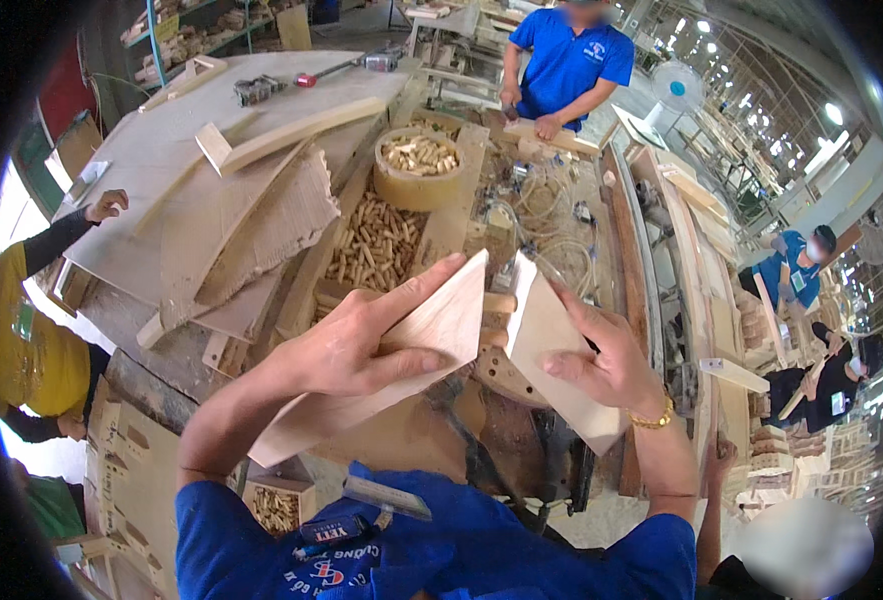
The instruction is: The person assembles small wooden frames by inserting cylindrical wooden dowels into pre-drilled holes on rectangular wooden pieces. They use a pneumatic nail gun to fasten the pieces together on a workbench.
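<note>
My left hand (361, 340) is closed on a long pale wooden board (331, 415) with an angled end, its index finger stretched along the top edge and its thumb on the face. My right hand (606, 355) grips a shorter pale wooden piece (553, 385), thumb on the near face. Between the two facing ends, wooden dowels (499, 303) bridge a narrow gap. The boards tilt toward each other like a V turned over. Whether the dowels are seated in both pieces is hidden from me.
Loose dowels fill a bin (373, 240) and a round tub (419, 190) ahead. Power drills (258, 91) and an angled wooden frame (291, 135) lie on the left table. Hoses (546, 195) cross the bench. A co-worker in blue (571, 65) stands opposite; another in yellow (36, 340) is left.
</note>
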Available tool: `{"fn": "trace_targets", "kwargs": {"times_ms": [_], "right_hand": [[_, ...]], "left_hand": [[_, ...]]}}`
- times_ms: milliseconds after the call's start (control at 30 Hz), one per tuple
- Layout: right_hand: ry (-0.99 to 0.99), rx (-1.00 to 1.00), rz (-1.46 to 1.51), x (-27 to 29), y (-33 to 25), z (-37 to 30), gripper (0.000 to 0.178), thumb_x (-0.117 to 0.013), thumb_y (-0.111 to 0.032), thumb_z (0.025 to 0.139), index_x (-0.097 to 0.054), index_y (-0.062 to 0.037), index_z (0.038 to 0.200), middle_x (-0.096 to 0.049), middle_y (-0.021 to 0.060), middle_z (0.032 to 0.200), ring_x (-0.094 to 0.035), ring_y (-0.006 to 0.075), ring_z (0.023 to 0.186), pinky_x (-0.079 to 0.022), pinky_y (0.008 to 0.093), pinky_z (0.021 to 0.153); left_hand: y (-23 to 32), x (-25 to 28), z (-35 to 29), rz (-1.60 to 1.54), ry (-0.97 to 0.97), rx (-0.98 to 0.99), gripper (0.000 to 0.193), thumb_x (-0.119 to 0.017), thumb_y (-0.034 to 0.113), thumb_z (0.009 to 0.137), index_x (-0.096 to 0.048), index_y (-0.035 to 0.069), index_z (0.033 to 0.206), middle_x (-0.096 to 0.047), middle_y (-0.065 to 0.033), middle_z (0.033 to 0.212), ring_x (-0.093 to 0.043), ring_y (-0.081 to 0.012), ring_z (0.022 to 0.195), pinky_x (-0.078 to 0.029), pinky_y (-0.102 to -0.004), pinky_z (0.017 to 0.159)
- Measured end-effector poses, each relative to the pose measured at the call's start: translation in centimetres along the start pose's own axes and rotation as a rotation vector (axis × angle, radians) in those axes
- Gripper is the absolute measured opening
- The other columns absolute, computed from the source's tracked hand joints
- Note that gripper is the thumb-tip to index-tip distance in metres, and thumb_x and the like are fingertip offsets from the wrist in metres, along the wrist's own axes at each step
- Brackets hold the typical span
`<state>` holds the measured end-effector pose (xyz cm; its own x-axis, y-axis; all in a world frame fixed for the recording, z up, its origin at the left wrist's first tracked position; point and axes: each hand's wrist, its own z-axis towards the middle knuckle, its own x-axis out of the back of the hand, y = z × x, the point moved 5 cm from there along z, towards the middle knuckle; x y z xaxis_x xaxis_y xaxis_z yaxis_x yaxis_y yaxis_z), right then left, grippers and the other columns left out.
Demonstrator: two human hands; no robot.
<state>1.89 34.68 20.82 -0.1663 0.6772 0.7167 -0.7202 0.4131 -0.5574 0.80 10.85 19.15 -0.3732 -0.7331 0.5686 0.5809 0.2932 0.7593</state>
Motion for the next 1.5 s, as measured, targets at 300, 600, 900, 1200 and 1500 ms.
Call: {"fn": "trace_targets", "kwargs": {"times_ms": [300, 600, 900, 1200, 1500], "right_hand": [[-0.148, -0.161, -0.047, -0.8, -2.0, -3.6, 0.065, -0.067, -0.018, 0.085, -0.038, 0.0029, 0.14, -0.059, 0.026, 0.119, -0.064, 0.0356, 0.09, -0.049, 0.0347, 0.079], [-0.324, -0.269, 0.011, -0.4, -5.9, -4.9, 0.066, -0.064, -0.016, 0.087, -0.034, 0.0046, 0.142, -0.059, 0.0214, 0.097, -0.062, 0.0333, 0.076, -0.049, 0.0358, 0.071], [-0.315, -0.273, 0.055, -0.5, -6.9, -5.5, 0.069, -0.067, -0.01, 0.083, -0.034, 0.007, 0.141, -0.058, 0.0189, 0.085, -0.061, 0.0271, 0.066, -0.05, 0.0335, 0.06], [-0.375, -0.376, 0.016, -1.9, -3.8, -5.1, 0.07, -0.066, -0.021, 0.085, -0.033, 0.0022, 0.143, -0.064, 0.0253, 0.096, -0.066, 0.0331, 0.078, -0.052, 0.0369, 0.075], [0.19, -0.359, -0.322, 1.2, 5.4, -2.6, 0.094, -0.074, -0.053, 0.073, -0.039, 0.0092, 0.134, -0.047, 0.0321, 0.13, -0.046, 0.0397, 0.124, -0.035, 0.0428, 0.107]], "left_hand": [[-2.1, -5.4, -1.3, -0.322, -0.124, 0.065, 0.068, -0.056, 0.034, 0.093, -0.026, 0.002, 0.145, -0.063, -0.0252, 0.105, -0.066, -0.0328, 0.092, -0.049, -0.0368, 0.082], [-0.1, -8.2, -1.5, -0.536, -0.334, 0.183, 0.051, -0.051, 0.042, 0.095, -0.043, -0.002, 0.12, -0.061, -0.0125, 0.079, -0.062, -0.0221, 0.072, -0.047, -0.0342, 0.062], [2.6, -8.2, -0.6, -0.448, -0.312, 0.022, 0.039, -0.053, 0.029, 0.095, -0.04, -0.007, 0.1, -0.056, -0.0261, 0.066, -0.058, -0.0467, 0.065, -0.046, -0.0475, 0.057], [-0.2, -10.0, -0.4, -0.428, -0.306, 0.096, 0.039, -0.052, 0.032, 0.095, -0.045, -0.006, 0.102, -0.059, -0.024, 0.072, -0.062, -0.0388, 0.066, -0.047, -0.045, 0.06], [-7.7, 1.8, 12.5, -0.522, 0.833, 0.113, 0.048, -0.043, 0.045, 0.098, -0.053, 0.002, 0.118, -0.06, -0.0079, 0.101, -0.057, -0.0141, 0.092, -0.048, -0.0322, 0.078]]}}
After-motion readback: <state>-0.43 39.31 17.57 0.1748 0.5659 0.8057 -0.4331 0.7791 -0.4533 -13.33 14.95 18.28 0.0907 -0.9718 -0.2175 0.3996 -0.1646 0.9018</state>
